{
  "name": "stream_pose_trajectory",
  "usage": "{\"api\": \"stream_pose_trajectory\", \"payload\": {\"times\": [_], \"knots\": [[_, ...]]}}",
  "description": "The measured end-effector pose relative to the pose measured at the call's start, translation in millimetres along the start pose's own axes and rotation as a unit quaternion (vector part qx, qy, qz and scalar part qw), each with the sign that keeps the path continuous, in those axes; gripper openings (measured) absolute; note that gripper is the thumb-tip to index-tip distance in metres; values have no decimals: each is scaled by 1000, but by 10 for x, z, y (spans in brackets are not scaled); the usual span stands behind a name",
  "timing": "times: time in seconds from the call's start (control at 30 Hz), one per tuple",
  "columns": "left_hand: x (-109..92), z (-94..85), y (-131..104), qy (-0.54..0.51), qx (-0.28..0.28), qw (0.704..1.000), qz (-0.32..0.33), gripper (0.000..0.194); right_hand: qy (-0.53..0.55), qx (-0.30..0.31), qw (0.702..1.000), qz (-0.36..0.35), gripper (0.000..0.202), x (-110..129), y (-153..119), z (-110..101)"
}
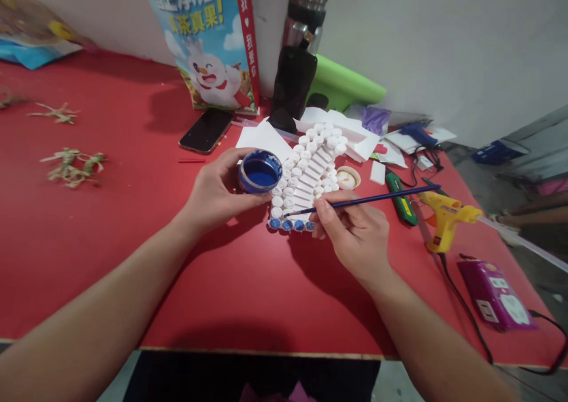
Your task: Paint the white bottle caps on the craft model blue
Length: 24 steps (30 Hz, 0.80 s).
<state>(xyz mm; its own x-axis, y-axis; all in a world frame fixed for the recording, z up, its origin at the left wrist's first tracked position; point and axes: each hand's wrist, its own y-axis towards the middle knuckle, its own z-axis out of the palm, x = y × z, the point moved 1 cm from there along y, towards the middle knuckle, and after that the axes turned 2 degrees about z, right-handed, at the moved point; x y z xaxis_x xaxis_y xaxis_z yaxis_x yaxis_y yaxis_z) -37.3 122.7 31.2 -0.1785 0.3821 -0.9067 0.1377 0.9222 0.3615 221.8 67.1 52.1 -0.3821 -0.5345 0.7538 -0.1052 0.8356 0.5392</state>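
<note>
My left hand (220,190) is closed around a small round jar of blue paint (261,171), tipped a little toward me. In my right hand (352,227) I grip a thin dark-blue paintbrush (373,199), its tip against the lower left of a white craft model (306,171). Many small white paper rolls and a curved flight of steps make up this model. Along its front bottom row the roll ends (287,224) are painted blue. My right fingers cover the model's lower right corner. A round lid (348,178) lies just right of the model.
Behind the model lie white paper sheets (261,139), a phone (206,131) and a standing printed bag (213,47). A green utility knife (402,198), a yellow glue gun (446,216) and a purple power box (494,295) with cords are at right. Straw pieces (73,167) lie left.
</note>
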Motion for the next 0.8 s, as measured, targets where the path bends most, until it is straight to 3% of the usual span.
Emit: {"api": "stream_pose_trajectory", "payload": {"times": [0.8], "knots": [[-35, 25, 7, -25, -9, 999, -20, 72, 7, 17, 1000, 13, 14, 0, -7, -10]]}}
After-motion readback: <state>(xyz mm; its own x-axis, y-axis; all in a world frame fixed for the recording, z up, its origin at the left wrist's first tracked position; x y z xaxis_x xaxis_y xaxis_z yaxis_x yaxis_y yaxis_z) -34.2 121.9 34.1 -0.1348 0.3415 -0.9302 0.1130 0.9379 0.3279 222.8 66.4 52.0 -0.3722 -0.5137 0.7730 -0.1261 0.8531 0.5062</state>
